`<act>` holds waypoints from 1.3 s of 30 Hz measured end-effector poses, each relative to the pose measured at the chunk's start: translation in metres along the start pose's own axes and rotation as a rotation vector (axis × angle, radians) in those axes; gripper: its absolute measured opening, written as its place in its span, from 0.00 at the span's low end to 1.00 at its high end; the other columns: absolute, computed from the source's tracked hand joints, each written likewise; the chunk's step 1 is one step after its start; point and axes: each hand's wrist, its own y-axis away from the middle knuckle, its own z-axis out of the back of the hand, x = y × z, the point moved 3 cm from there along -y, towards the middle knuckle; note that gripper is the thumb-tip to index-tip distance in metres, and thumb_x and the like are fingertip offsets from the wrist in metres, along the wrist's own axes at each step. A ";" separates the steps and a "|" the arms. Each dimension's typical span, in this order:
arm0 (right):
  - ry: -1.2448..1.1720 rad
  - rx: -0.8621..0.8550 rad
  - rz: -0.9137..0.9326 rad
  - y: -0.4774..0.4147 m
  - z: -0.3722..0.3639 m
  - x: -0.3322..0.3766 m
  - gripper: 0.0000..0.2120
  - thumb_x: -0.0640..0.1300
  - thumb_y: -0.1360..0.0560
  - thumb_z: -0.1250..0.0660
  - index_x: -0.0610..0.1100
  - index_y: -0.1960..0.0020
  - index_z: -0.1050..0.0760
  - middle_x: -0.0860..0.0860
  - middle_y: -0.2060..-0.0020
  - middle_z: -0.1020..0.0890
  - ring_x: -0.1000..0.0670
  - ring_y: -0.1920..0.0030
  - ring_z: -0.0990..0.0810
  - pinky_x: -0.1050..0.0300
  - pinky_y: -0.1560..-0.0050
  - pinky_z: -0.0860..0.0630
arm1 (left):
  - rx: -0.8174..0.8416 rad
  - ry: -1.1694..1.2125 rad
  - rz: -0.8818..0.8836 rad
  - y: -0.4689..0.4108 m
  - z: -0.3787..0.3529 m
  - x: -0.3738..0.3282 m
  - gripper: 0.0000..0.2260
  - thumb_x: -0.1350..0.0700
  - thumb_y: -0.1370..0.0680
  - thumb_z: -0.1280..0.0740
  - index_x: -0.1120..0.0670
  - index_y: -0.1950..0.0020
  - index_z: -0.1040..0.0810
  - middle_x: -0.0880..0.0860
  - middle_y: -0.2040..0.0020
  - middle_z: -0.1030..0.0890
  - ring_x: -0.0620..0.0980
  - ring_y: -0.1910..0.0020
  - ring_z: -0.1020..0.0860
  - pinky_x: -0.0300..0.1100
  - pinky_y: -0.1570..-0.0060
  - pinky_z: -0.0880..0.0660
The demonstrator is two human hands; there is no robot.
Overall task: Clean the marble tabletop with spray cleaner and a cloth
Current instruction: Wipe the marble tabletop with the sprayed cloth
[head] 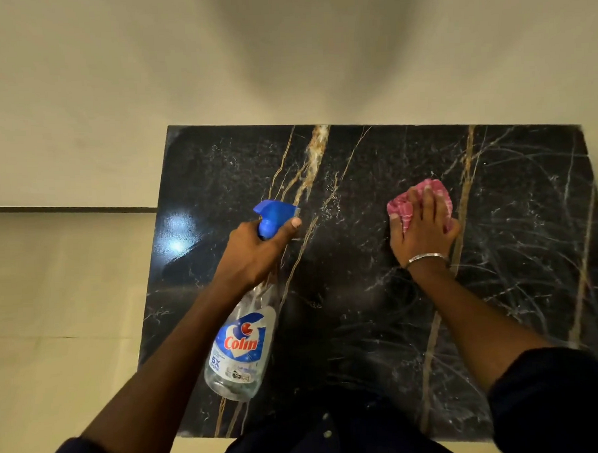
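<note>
A black marble tabletop [349, 162] with gold and white veins fills the middle of the view. My left hand [254, 252] grips the neck of a clear spray bottle [241, 345] with a blue trigger head, held above the table's left part, nozzle pointing toward the far side. My right hand [422, 227] presses a bunched pink cloth [435, 191] flat against the marble at the right of centre, fingers spread over it. A metal bangle sits on that wrist.
A pale wall [113, 80] rises behind the table's far edge. Light floor [55, 322] lies to the left, with a dark skirting line. My dark-clothed body [334, 433] stands at the near edge.
</note>
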 end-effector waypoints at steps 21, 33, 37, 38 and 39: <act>-0.032 0.097 0.027 0.080 -0.009 0.029 0.36 0.63 0.26 0.60 0.52 0.20 0.52 0.50 0.20 0.53 0.45 0.21 0.53 0.32 0.28 0.52 | 0.147 0.010 -0.040 0.012 -0.022 0.010 0.16 0.41 0.23 0.35 0.55 0.56 0.23 0.53 0.64 0.19 0.47 0.66 0.21 0.37 0.65 0.26; -0.019 0.245 0.075 0.078 -0.001 0.032 0.33 0.60 0.19 0.53 0.51 0.20 0.63 0.49 0.21 0.64 0.43 0.21 0.63 0.30 0.27 0.56 | 0.128 0.017 -0.007 0.024 -0.032 0.002 0.20 0.38 0.25 0.36 0.57 0.53 0.23 0.55 0.62 0.19 0.52 0.62 0.19 0.45 0.59 0.22; 0.005 0.236 0.162 0.078 0.001 0.022 0.33 0.61 0.20 0.55 0.51 0.20 0.62 0.49 0.21 0.64 0.44 0.21 0.63 0.31 0.27 0.55 | 0.073 0.025 -0.021 0.032 -0.037 -0.008 0.19 0.41 0.24 0.35 0.57 0.54 0.23 0.56 0.62 0.19 0.51 0.63 0.20 0.42 0.61 0.23; 0.011 0.232 0.185 0.078 0.001 0.018 0.33 0.63 0.21 0.59 0.52 0.20 0.62 0.49 0.21 0.63 0.44 0.21 0.63 0.31 0.27 0.55 | 0.063 0.024 -0.024 0.034 -0.040 -0.010 0.18 0.42 0.23 0.35 0.57 0.55 0.23 0.55 0.63 0.19 0.49 0.65 0.21 0.40 0.63 0.24; 0.016 0.228 0.209 0.078 0.001 0.014 0.35 0.64 0.24 0.62 0.52 0.20 0.61 0.49 0.21 0.63 0.44 0.21 0.62 0.31 0.27 0.54 | 0.055 0.017 -0.023 0.037 -0.043 -0.011 0.17 0.42 0.23 0.34 0.56 0.56 0.23 0.54 0.65 0.20 0.47 0.67 0.22 0.38 0.65 0.25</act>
